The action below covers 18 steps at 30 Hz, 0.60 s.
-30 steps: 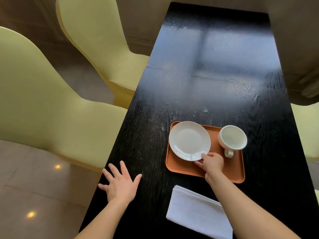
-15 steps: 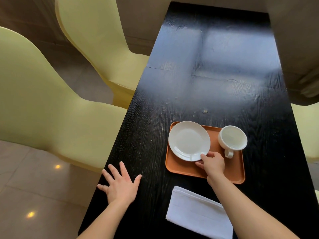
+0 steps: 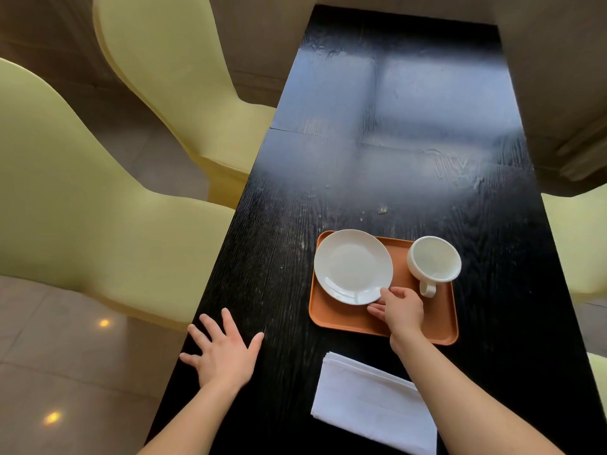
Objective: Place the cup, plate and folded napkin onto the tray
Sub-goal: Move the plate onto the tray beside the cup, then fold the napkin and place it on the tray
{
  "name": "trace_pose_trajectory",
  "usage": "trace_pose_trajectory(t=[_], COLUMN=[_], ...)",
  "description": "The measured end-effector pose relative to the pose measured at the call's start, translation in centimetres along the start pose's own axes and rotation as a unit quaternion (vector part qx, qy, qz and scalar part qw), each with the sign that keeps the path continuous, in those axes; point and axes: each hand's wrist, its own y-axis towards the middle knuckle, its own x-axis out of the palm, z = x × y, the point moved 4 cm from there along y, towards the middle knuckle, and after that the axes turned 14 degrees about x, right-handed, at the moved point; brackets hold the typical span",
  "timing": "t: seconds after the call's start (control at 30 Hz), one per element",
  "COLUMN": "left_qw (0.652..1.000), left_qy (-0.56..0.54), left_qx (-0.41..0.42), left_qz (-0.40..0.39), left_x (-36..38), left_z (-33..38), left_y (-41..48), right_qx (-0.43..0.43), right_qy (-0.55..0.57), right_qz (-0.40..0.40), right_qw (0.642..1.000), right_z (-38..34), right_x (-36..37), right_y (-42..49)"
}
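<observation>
An orange tray (image 3: 348, 320) lies on the black table. On its left half sits a white plate (image 3: 353, 266), its far-left rim overhanging the tray edge. My right hand (image 3: 399, 310) pinches the plate's near right rim, thumb on top. A white cup (image 3: 433, 262) stands at the tray's far right corner, handle toward me. A folded white napkin (image 3: 371, 402) lies on the table nearer to me than the tray, beside my right forearm. My left hand (image 3: 223, 353) rests flat and spread on the table's left edge, holding nothing.
The black wooden table (image 3: 410, 142) stretches away beyond the tray. Two pale yellow chairs (image 3: 82, 208) stand along its left side, and more yellow seating (image 3: 581, 241) shows at the right edge. A tiled floor lies at the lower left.
The plate and my right hand have shifted very slightly to the left on the tray. My left hand has stayed put.
</observation>
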Motion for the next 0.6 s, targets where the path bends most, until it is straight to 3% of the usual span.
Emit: trace_pose_trajectory(t=[0.17, 0.33, 0.5, 0.6], left_qw=[1.0, 0.996, 0.991, 0.987], left_qy=[-0.023, -0.045, -0.071, -0.079], left_qx=[0.008, 0.069, 0.107, 0.139], left_qz=[-0.007, -0.02, -0.033, -0.018], left_x=[-0.8, -1.2, -1.5, -1.4], left_z=[0.1, 1.2, 4.8, 7.0], left_y=[-0.4, -2.2, -4.4, -6.0], right_qx=[-0.03, -0.071, -0.065, -0.076], right_qy=[-0.025, -0.067, -0.106, -0.193], right_qz=[0.003, 0.013, 0.056, 0.116], right_qw=[0.999, 0.995, 0.991, 0.971], right_z=[0.4, 2.5, 5.3, 7.7], right_x=[-2.0, -6.2, -10.6, -13.3], right_y=[-1.3, -3.4, -4.8, -5.5])
